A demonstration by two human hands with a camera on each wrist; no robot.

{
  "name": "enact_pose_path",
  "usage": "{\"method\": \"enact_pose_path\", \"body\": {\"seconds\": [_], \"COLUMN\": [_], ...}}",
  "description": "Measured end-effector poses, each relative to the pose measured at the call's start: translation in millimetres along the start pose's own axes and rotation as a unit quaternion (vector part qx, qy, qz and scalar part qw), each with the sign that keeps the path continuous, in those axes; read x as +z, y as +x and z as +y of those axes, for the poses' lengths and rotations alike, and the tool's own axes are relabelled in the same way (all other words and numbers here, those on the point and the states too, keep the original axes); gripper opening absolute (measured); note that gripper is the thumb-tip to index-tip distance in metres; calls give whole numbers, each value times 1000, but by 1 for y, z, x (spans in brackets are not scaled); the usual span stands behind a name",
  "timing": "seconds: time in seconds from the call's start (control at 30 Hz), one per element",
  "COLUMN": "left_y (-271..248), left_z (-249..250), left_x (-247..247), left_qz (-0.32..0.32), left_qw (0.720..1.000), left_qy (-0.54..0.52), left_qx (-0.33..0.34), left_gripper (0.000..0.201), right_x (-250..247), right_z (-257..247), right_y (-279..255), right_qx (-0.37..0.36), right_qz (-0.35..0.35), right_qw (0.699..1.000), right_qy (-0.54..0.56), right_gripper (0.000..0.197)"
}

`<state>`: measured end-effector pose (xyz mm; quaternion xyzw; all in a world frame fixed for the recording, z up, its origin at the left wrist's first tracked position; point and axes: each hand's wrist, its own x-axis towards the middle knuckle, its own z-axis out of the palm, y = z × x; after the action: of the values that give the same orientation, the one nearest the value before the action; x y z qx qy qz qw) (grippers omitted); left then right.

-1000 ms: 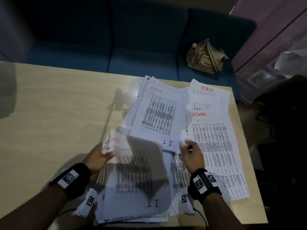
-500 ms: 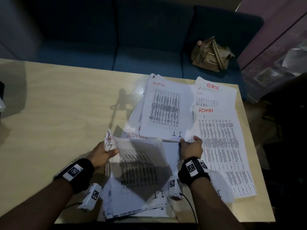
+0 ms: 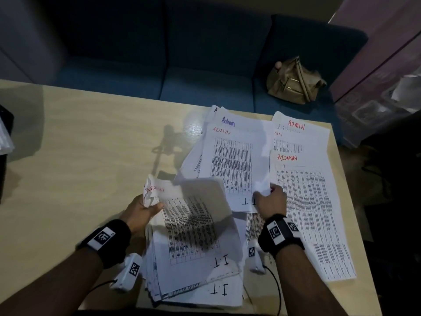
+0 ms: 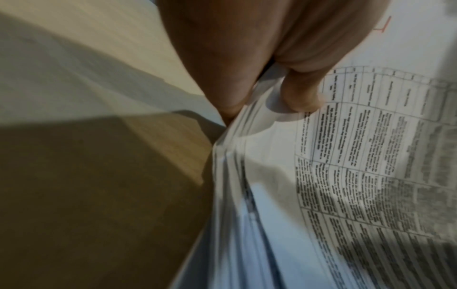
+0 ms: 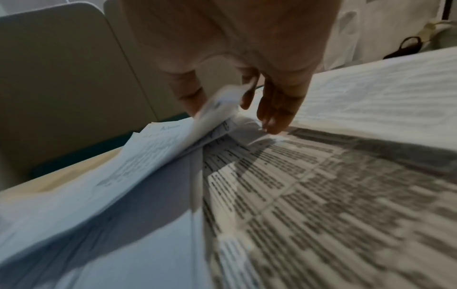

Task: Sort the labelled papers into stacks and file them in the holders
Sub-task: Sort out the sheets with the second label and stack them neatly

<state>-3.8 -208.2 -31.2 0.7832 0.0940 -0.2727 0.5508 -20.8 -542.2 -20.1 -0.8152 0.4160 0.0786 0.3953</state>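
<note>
Printed sheets lie spread over the right half of the wooden table [image 3: 79,156]. My left hand [image 3: 145,207] grips the top left corner of a thick near stack [image 3: 193,242] marked ADMIN in red and I.T in black; thumb on top, fingers under [image 4: 304,97]. My right hand [image 3: 271,197] pinches the lower right corner of a sheet [image 3: 234,160] marked ADMIN and I.T, lifting that corner [image 5: 217,105]. To its right lie two more ADMIN sheets [image 3: 307,201]. Another sheet headed Admin in blue [image 3: 227,121] peeks out behind.
A blue sofa [image 3: 182,65] runs along the far side of the table, with a tan handbag [image 3: 293,83] on its right seat. A dark object with papers [image 3: 4,142] sits at the table's left edge. The table's right edge is close to the papers.
The sheet in my right hand has slid away from me, uncovering the near stack's red ADMIN label and a blue Admin heading behind. My left hand has kept its grip on the near stack.
</note>
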Motion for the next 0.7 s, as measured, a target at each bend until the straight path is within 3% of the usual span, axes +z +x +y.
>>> {"method": "enact_pose_path", "body": {"seconds": [0.13, 0.4, 0.53, 0.7], "left_y": [1, 7, 14, 23], "left_z": [0, 2, 10, 24], "left_x": [2, 0, 3, 7], "left_qz": [7, 10, 53, 107], "left_qw": [1000, 999, 997, 993], "left_qy": [3, -7, 29, 5], "left_qx": [-6, -39, -43, -41], "left_gripper": [23, 17, 23, 32], "right_x": [3, -20, -57, -95], "right_z": [-25, -54, -57, -53], "right_y": [10, 6, -4, -7], "right_qx": [29, -128, -214, -250], "right_qz": [17, 59, 126, 200], "right_qw": [998, 989, 963, 919], "right_qy": [46, 33, 109, 229], "right_gripper": [57, 33, 33, 34]}}
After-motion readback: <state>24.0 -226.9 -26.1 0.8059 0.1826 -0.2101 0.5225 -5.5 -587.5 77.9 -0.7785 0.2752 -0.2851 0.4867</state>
